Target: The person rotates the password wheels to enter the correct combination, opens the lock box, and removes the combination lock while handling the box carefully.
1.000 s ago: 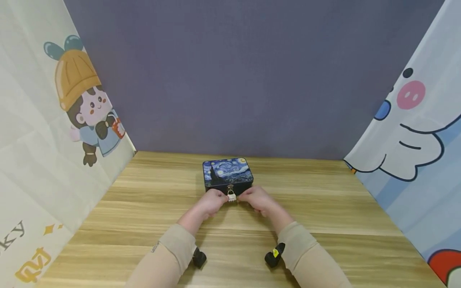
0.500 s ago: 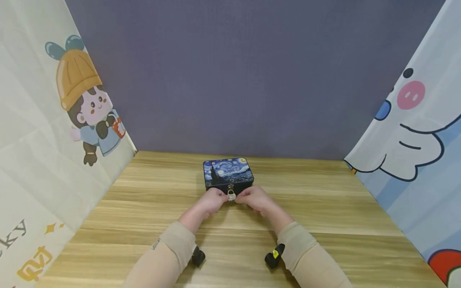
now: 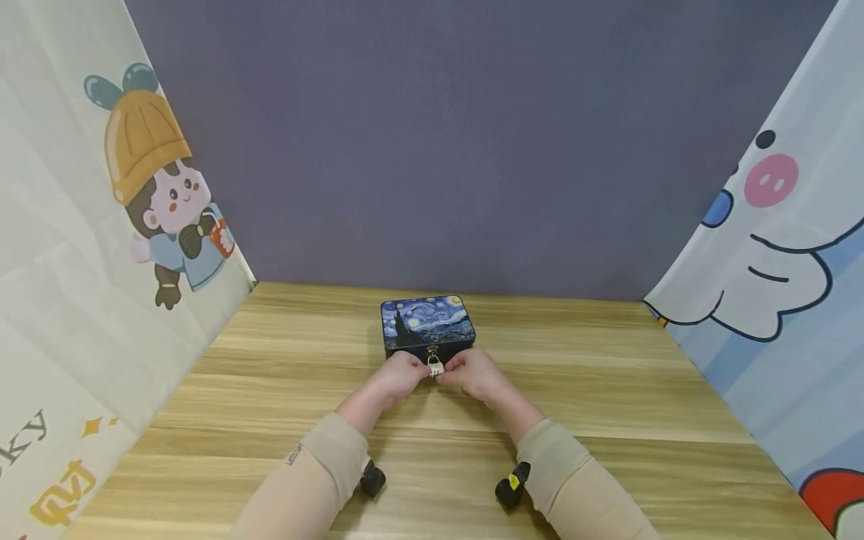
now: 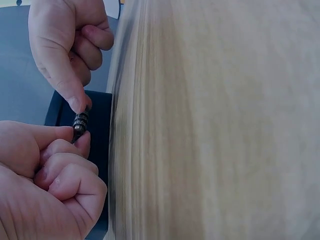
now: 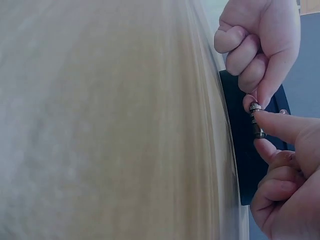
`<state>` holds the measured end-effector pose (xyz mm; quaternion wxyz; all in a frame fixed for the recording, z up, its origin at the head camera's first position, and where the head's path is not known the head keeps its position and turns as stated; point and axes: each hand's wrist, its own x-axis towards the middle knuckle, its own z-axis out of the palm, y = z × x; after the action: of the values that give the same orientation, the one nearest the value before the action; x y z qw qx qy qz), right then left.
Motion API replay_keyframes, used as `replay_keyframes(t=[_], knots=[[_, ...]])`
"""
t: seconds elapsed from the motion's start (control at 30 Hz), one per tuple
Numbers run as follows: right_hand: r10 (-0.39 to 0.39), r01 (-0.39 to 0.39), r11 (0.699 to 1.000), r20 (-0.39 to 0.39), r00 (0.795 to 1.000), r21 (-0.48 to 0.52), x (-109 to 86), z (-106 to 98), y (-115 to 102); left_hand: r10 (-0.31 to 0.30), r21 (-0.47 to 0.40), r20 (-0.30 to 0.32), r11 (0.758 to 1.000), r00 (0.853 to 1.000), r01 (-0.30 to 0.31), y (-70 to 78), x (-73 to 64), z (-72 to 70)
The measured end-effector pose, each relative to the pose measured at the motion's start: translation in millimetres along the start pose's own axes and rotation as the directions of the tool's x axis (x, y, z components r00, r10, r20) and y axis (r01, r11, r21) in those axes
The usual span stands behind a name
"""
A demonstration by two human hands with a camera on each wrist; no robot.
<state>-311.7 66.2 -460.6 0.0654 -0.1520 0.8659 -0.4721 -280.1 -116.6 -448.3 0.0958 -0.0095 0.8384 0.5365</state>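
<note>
A small combination padlock (image 3: 436,368) with number wheels hangs by its shackle from the clasp (image 3: 432,350) of a rectangular box (image 3: 428,322). The box lid carries a swirling blue night-sky painting, and its sides are dark. My left hand (image 3: 402,373) pinches the padlock's left side between thumb and forefinger, the other fingers curled in. From the right, my right hand (image 3: 478,373) has thumb and forefinger on the padlock (image 5: 255,119) near its wheels. The right wrist view shows both hands meeting at the lock, close in front of the box's dark front wall (image 5: 245,170).
The box stands near the back of a wood-grain table (image 3: 574,390), before a grey-purple backdrop (image 3: 432,150). Cartoon-printed cloths hang at left (image 3: 61,225) and right (image 3: 796,285). Black wrist devices sit by the left cuff (image 3: 372,480) and right cuff (image 3: 511,487).
My right fingertips have shifted slightly left and down, from the padlock's right edge to its lower right part. My left hand keeps its pinch, and the box stays in place.
</note>
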Motion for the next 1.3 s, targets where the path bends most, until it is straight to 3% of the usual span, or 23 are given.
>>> replay_keyframes(t=[0.33,0.5,0.73,1.3], knots=[[-0.02,0.018,0.998,-0.032,0.999,-0.054,1.6,-0.4,-0.5,0.026,0.027,-0.005,0.999,1.0,-0.026,1.8,-2.6,-0.5],[-0.039,0.039,0.999,0.003,0.999,0.023,4.4,-2.0,5.7,0.03,0.049,-0.012,0.998,0.999,-0.03,0.5,-1.9,-1.7],[0.055,-0.072,0.979,0.089,0.995,0.192,5.3,-6.9,9.8,0.038,0.06,-0.011,0.998,0.999,-0.037,0.1,-3.0,-1.3],[0.092,-0.106,0.978,0.085,0.992,0.179,4.1,-9.7,8.9,0.026,0.056,-0.005,0.998,1.0,-0.025,1.9,-4.2,-2.8]])
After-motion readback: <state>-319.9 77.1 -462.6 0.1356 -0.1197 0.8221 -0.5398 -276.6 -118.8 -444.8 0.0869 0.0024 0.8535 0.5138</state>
